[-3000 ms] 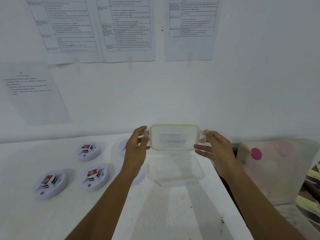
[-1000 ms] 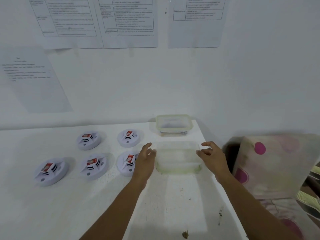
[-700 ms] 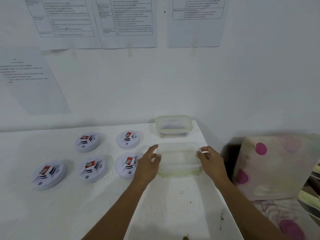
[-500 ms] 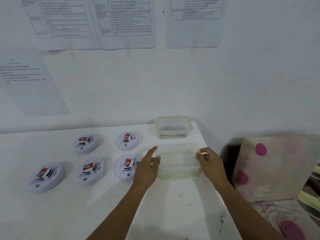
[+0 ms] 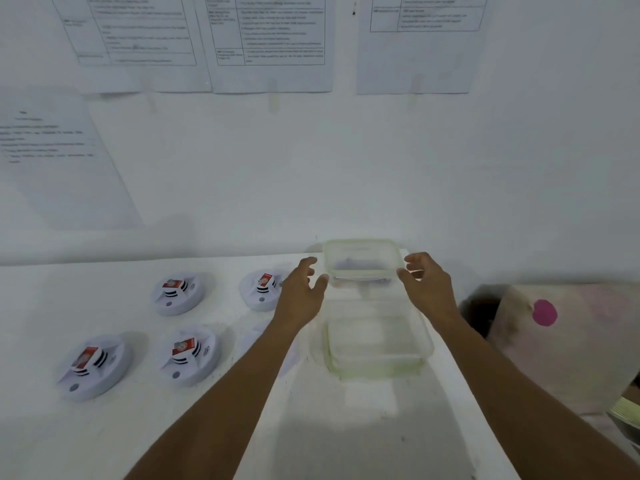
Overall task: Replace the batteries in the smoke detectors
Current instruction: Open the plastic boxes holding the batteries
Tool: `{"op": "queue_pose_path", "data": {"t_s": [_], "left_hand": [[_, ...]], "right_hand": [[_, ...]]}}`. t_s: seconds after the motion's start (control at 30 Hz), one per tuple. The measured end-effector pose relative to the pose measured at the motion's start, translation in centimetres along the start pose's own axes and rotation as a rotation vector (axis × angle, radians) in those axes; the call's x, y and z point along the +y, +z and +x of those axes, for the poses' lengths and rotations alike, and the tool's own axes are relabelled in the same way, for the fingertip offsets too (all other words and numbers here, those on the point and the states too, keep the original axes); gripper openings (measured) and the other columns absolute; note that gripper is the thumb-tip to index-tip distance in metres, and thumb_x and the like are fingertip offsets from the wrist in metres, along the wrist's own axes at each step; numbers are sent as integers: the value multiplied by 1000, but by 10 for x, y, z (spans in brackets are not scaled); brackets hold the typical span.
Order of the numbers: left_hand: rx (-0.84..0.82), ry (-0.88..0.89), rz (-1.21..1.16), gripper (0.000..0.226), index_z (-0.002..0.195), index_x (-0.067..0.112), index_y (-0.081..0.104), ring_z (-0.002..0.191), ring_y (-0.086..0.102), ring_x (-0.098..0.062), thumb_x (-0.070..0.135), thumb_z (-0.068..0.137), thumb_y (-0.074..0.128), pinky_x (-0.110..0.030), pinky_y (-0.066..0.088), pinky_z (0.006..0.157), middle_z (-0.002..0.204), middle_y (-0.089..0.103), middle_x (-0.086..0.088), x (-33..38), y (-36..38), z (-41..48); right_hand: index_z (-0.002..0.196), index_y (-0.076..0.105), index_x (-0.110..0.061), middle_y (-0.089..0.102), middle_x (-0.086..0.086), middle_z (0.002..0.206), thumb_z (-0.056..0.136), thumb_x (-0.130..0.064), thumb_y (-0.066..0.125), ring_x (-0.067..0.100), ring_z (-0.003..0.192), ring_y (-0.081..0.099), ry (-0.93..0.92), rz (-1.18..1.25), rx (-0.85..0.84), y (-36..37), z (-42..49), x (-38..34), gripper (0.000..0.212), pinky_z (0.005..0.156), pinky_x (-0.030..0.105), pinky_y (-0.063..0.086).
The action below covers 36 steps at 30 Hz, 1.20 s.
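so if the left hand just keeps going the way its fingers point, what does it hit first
Most likely the left side of the small clear plastic container with the pale green rim at the back of the white table. The left hand is open with its fingertips just short of it, though depth is hard to judge here.

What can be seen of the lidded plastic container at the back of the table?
The small rectangular clear plastic container with a pale green-rimmed lid sits upright at the far right corner of the white table, close to the wall. The lid is on. Something dark shows through the cloudy plastic, too blurred to identify. The left hand and right hand flank it with open fingers; whether they touch it cannot be told. An open, empty clear tub lies just in front.
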<state>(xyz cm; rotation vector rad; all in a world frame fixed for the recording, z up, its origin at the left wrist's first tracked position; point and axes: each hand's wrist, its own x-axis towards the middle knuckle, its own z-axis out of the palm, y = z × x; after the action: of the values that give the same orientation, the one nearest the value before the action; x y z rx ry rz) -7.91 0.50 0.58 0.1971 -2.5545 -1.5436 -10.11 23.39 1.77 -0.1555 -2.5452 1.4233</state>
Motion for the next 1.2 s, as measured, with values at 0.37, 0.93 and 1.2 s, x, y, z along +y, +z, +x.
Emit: {"op": "queue_pose_path", "data": {"t_s": [0.37,0.93,1.2], "left_hand": [[-84,-110,-269,33,121,23,60,93,62,-17,14,91,65,-15,47,61,118,63,-7,-5,20,74],[-208,-236,-590,42,114,20,65,91,52,-25,-11,85,58,-29,45,64,121,51,-18,-9,26,91],[-113,56,-31,44,134,17,54,132,42,-14,12,91,63,-25,35,106,145,44,5,-2,26,81]], "right_hand": [[108,63,-26,65,12,106,83,-26,75,27,96,64,218,104,-122,22,63,1,28,86,42,55],[115,57,-35,53,8,109,89,-32,68,21,84,56,178,121,-374,7,80,6,29,66,32,53],[150,16,-48,67,9,103,85,-46,69,24,75,72,191,-45,-369,9,53,-2,84,67,36,62]]}}
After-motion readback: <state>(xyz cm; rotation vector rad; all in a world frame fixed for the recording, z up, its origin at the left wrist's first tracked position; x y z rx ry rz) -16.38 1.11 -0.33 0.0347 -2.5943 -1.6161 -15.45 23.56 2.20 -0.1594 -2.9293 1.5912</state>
